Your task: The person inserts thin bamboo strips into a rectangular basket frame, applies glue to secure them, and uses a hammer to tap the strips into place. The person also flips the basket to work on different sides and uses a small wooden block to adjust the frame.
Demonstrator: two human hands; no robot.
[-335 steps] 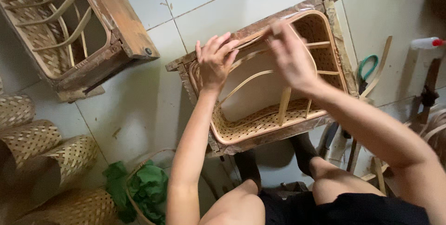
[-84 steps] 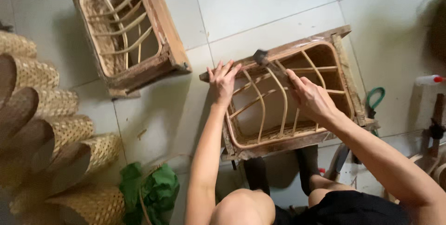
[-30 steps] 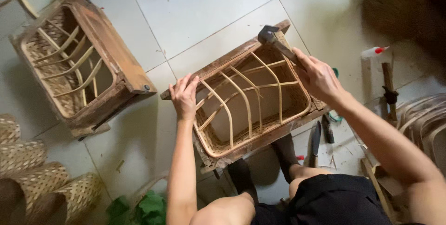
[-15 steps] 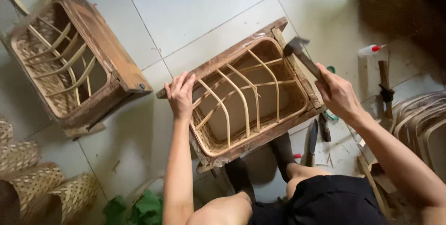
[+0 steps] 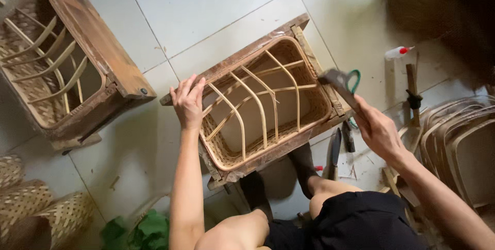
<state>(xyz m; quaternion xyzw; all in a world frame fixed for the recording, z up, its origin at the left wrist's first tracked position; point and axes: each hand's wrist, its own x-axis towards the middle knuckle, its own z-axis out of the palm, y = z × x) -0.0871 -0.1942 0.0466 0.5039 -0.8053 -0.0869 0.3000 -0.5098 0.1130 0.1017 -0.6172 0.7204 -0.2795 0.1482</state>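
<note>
Hammer — off frame edge

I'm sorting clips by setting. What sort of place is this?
Probably a small basket-weaving workshop on a tiled floor: a woven basket in a wooden mould frame, a second frame alongside, finished baskets, and a hammer in the right hand.
</note>
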